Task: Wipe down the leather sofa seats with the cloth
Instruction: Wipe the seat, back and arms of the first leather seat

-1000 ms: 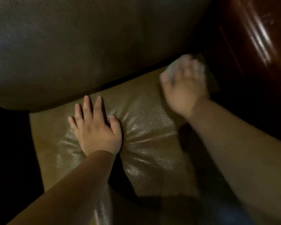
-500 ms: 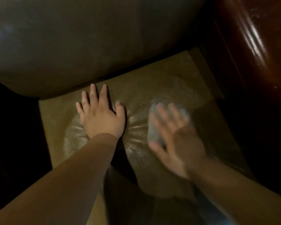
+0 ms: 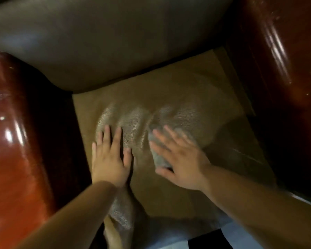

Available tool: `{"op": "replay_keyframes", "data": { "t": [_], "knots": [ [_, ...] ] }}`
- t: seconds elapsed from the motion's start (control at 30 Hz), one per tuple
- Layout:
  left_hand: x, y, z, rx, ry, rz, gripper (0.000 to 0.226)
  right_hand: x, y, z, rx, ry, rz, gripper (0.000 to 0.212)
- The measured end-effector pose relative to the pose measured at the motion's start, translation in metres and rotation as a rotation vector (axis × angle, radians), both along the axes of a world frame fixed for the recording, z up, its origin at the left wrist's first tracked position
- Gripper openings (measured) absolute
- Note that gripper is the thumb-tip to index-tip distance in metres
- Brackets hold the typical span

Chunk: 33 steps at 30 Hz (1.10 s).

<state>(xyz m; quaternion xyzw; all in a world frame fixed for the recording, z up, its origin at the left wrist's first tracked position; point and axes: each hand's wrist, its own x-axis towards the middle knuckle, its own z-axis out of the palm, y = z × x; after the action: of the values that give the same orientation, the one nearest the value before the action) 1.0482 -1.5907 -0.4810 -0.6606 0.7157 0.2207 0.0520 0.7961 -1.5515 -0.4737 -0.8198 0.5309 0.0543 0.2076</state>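
on the tan seat cushion (image 3: 169, 90), the right hand (image 3: 182, 163) presses the grey cloth (image 3: 157, 157) flat (fingers straight); the left hand (image 3: 109, 159) rests open alongside.

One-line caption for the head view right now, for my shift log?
Right hand presses a grey cloth flat on the tan leather seat; left hand braces beside it.

I look down into a dim place with little light. On my left a glossy red-brown wooden armrest (image 3: 16, 150) shines with white reflections. On my right another armrest (image 3: 284, 56) of the same polished wood also catches bright streaks. Between each one and the cushions the gaps are black shadow. At the bottom edge I see a pale bluish patch (image 3: 235, 232), too blurred to tell.
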Motion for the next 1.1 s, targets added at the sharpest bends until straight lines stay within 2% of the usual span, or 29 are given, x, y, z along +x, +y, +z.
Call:
{"op": "replay_keyframes", "data": {
  "t": [0.07,0.1,0.17,0.23,0.27,0.3,0.4,0.47,0.53,0.63,0.67,0.7,0.73,0.8,0.87,0.9,0.97,1.07,1.1],
  "knots": [
    [0.016,0.039,-0.004,0.027,-0.008,0.127,0.074,-0.011,-0.024,-0.002,0.035,-0.018,0.235,0.076],
    [0.023,0.053,-0.008,0.031,0.007,0.177,0.075,-0.015,-0.044,-0.007,0.005,0.01,0.245,0.076],
    [0.03,0.067,-0.018,0.013,0.057,0.21,0.075,-0.016,-0.097,-0.016,-0.043,0.067,-0.04,0.078],
    [0.032,0.069,-0.022,-0.017,0.074,0.21,0.073,0.003,-0.142,-0.012,0.047,0.119,-0.415,0.073],
    [0.032,0.068,-0.022,-0.026,0.079,0.21,0.073,0.023,-0.149,-0.009,0.078,0.15,-0.478,0.07],
    [0.031,0.067,-0.02,-0.027,0.089,0.21,0.073,0.048,-0.143,-0.008,0.068,0.185,-0.415,0.07],
    [0.033,0.066,-0.012,0.005,0.163,0.244,0.069,0.111,-0.081,0.007,0.029,0.051,0.172,0.066],
    [0.034,0.06,-0.007,0.03,0.242,0.424,0.064,0.118,-0.069,0.018,0.046,-0.02,0.426,0.063],
    [0.036,0.053,-0.004,0.053,0.301,0.6,0.065,0.114,-0.108,0.011,0.007,0.079,0.415,0.066],
    [0.037,0.051,0.001,0.074,0.345,0.613,0.068,0.111,-0.18,-0.004,0.076,0.197,-0.064,0.072],
    [0.037,0.051,0.003,0.083,0.356,0.6,0.069,0.114,-0.191,-0.006,0.106,0.187,-0.19,0.072],
    [0.037,0.052,0.004,0.092,0.369,0.589,0.07,0.123,-0.19,-0.006,0.104,0.183,-0.223,0.073],
    [0.038,0.052,0.006,0.107,0.381,0.584,0.071,0.132,-0.177,-0.006,0.086,0.195,-0.153,0.076],
    [0.039,0.052,0.011,0.144,0.4,0.577,0.072,0.142,-0.129,-0.005,0.012,0.16,0.18,0.077],
    [0.041,0.053,0.016,0.174,0.389,0.542,0.076,0.122,-0.077,0.001,0.019,0.078,0.463,0.07],
    [0.042,0.055,0.017,0.176,0.365,0.509,0.078,0.103,-0.063,0.006,0.02,0.051,0.515,0.068],
    [0.043,0.063,0.017,0.194,0.29,0.413,0.081,0.048,-0.05,0.006,0.0,0.072,0.354,0.068],
    [0.035,0.071,0.008,0.165,0.152,0.245,0.078,-0.04,-0.031,0.012,0.018,0.251,-0.33,0.076],
    [0.03,0.073,0.005,0.138,0.1,0.188,0.076,-0.052,-0.019,0.015,0.045,0.236,-0.565,0.079]
  ]
}}
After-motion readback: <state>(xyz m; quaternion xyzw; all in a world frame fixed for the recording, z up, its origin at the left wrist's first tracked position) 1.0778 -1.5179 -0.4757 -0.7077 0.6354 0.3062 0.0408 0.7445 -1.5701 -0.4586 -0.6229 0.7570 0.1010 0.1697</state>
